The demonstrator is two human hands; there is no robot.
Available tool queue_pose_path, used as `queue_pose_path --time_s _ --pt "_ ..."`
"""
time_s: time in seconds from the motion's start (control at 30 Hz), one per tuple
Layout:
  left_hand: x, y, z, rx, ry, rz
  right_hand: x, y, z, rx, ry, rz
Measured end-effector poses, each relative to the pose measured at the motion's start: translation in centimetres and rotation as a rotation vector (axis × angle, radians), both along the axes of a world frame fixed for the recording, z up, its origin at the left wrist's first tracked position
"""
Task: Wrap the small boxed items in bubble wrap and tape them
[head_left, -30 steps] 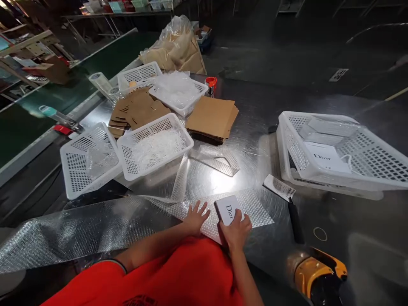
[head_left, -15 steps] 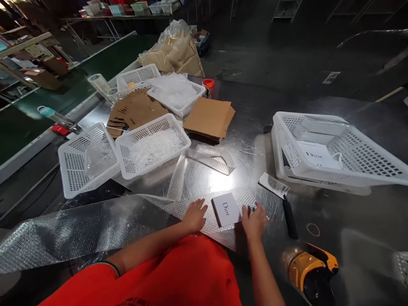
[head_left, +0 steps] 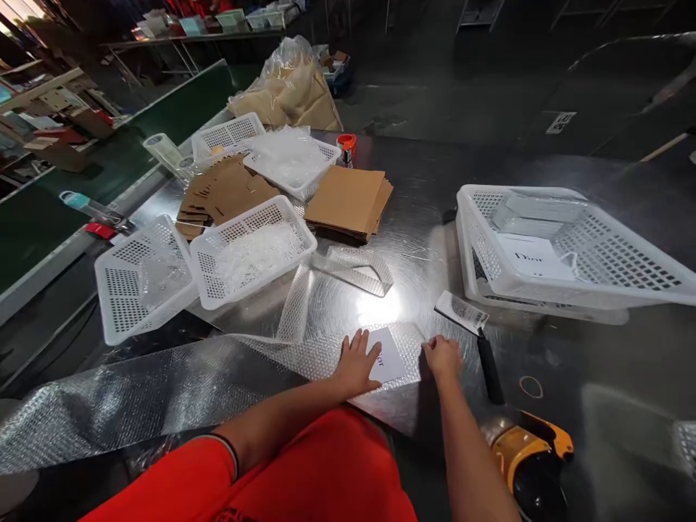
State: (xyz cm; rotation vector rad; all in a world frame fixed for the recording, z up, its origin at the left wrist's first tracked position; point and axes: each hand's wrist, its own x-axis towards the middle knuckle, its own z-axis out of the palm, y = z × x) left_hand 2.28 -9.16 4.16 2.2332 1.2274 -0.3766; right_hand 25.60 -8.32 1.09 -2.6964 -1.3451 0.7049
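From my end I see a packing workshop. My L hand (head_left: pixel 356 362) and R hand (head_left: pixel 444 355) are at a shiny metal table (head_left: pixel 418 279). Bubble wrap (head_left: pixel 163 384) runs out left of the L hand. Past both hands there's a cardboard stack (head_left: pixel 345 196) & a white basket (head_left: pixel 259 280) w/ stringy filler (head_left: pixel 261 252). Far off, up-left of them: a green belt (head_left: pixel 188 109), like a conveyor, + a bench (head_left: pixel 244 35) w/ lots of tubs (head_left: pixel 194 26).
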Motion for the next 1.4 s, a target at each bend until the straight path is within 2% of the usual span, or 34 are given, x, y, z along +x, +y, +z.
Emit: queue_pose_path --time_s 0.13,0.2,0.27,0.37,0.47,0.57,0.73,0.93,1.13,1.3,1.4 --pt "-0.6 -0.2 0.1 -0.009 -0.02 -0.024 1.8 0.2 0.8 0.039 0.148 0.028" --pt "-0.8 -0.2 0.0 -0.009 -0.019 -0.031 1.5 -0.4 1.7 0.085 0.232 0.07" --pt "-0.9 -0.2 -0.2 0.011 -0.019 -0.031 -0.1 -1.5 2.6 0.123 0.316 0.135" --pt "-0.9 -0.3 -0.4 0.055 -0.032 -0.029 -4.7 -3.6 3.3 0.147 0.375 0.208" --pt "-1.0 -0.5 -0.4 0.078 -0.046 -0.037 -9.1 -5.2 2.8 0.178 0.268 0.248" --pt "-1.2 -0.6 -0.7 0.091 -0.056 -0.054 -11.1 -5.8 1.6 0.209 0.098 0.312" --pt "-1.3 -0.8 -1.8 0.157 -0.108 -0.036 -10.7 -5.9 -0.2 0.294 0.026 0.364" --pt "-1.3 -0.9 -2.5 0.224 -0.129 -0.033 -10.5 -6.2 -1.0 0.353 0.042 0.389" --pt "-1.5 -0.2 -1.8 0.31 -0.076 -0.192 -11.0 -7.0 -1.0 0.373 0.014 0.417" --pt "-2.3 1.4 -1.8 0.472 -0.148 -0.512 -12.4 -8.5 -0.4 0.35 -0.111 0.457" --pt "-2.8 2.7 -2.3 0.532 -0.171 -0.615 -13.7 -9.2 0.0 0.314 -0.2 0.469"
